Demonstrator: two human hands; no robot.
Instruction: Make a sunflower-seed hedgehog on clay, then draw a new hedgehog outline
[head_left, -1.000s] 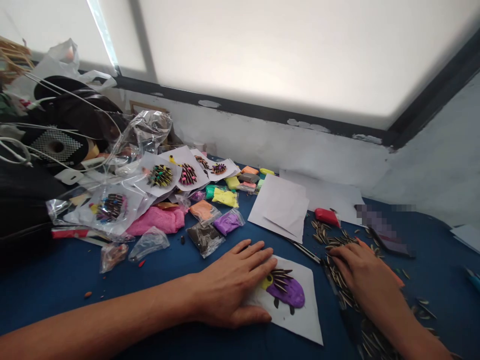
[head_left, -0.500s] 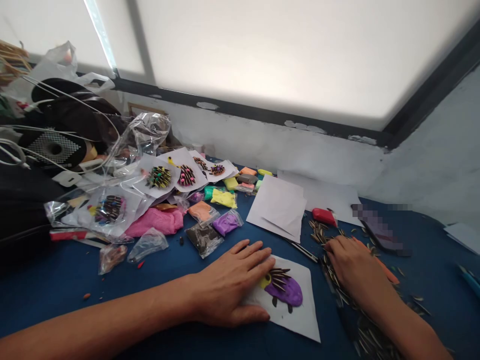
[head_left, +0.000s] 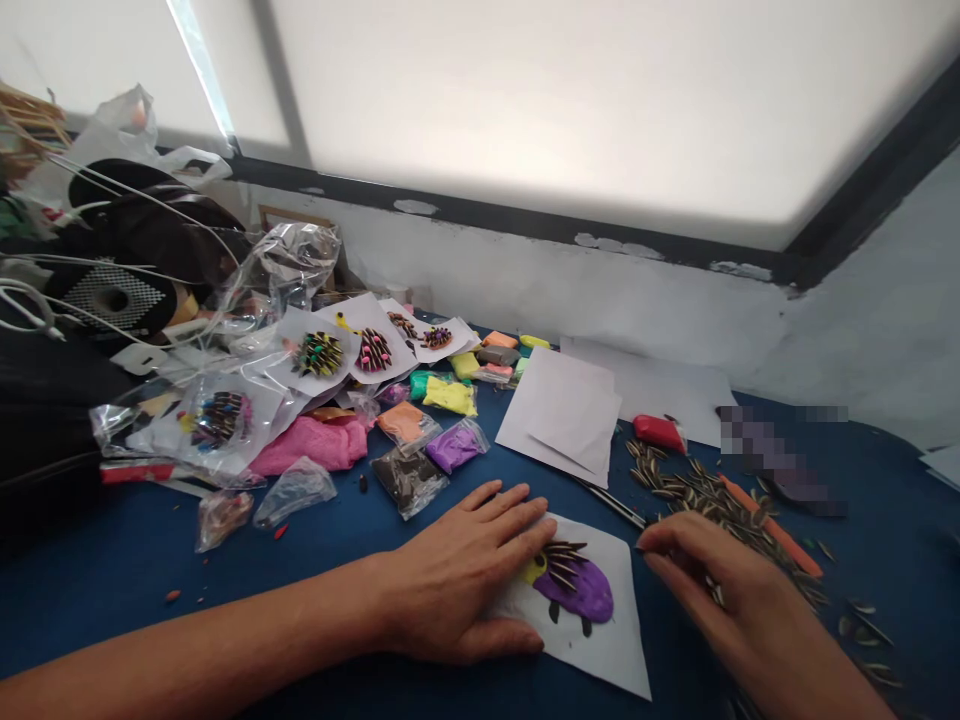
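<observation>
My left hand (head_left: 472,570) lies flat, fingers spread, on the left part of a white sheet of paper (head_left: 619,660). On that sheet is a purple clay shape (head_left: 589,592) with a yellow clay head (head_left: 535,568), partly hidden by my fingers. Several striped sunflower seeds (head_left: 562,565) stick out of the clay like spines, and two dark bits sit below it. My right hand (head_left: 731,595) is just right of the sheet, thumb and fingers pinched on a sunflower seed, of which only a dark tip shows. Another seed shows under its curled fingers.
Loose sunflower seeds (head_left: 697,490) lie scattered on the blue table around an orange stick (head_left: 780,530). A red clay packet (head_left: 660,432), blank papers (head_left: 559,410) and a dark pen (head_left: 611,500) are near. Bagged clay (head_left: 456,445) and finished seed pictures (head_left: 373,350) lie left.
My right hand has come away from the seed pile toward the paper, fingers now pinched on a sunflower seed. My left hand stays on the sheet.
</observation>
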